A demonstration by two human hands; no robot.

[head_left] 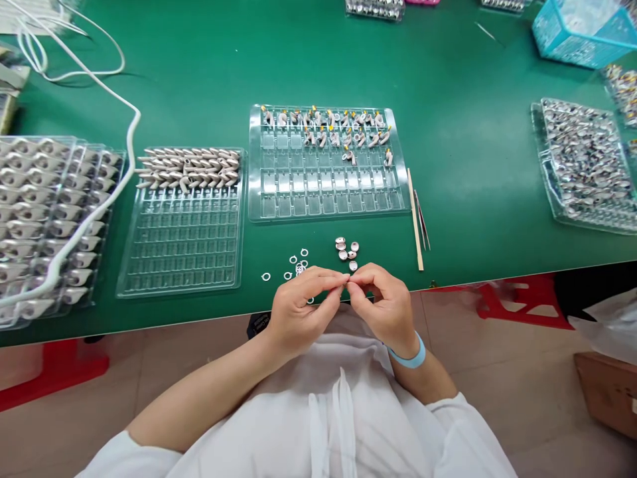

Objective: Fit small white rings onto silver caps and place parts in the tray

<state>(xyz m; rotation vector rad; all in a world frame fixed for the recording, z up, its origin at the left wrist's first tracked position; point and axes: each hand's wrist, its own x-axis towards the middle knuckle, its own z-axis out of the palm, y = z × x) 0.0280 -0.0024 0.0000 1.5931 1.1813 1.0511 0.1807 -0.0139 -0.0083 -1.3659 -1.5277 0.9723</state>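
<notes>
My left hand (303, 305) and my right hand (383, 302) meet at the near edge of the green table (199, 86), fingertips pinched together around a tiny part that is too small to name. Just beyond them lie several small white rings (293, 260) and a cluster of small silver caps (347, 249). A clear tray (326, 192) behind these holds several small grey parts with yellow tips in its top rows. A second clear tray (182, 245) to the left carries rows of grey pieces along its far end.
Stacked trays of grey housings (47, 219) sit at the left with a white cable (127, 143) across them. A wooden stick and tweezers (417, 222) lie right of the middle tray. A tray heaped with silver parts (584, 162) and a blue basket (580, 30) stand at the right.
</notes>
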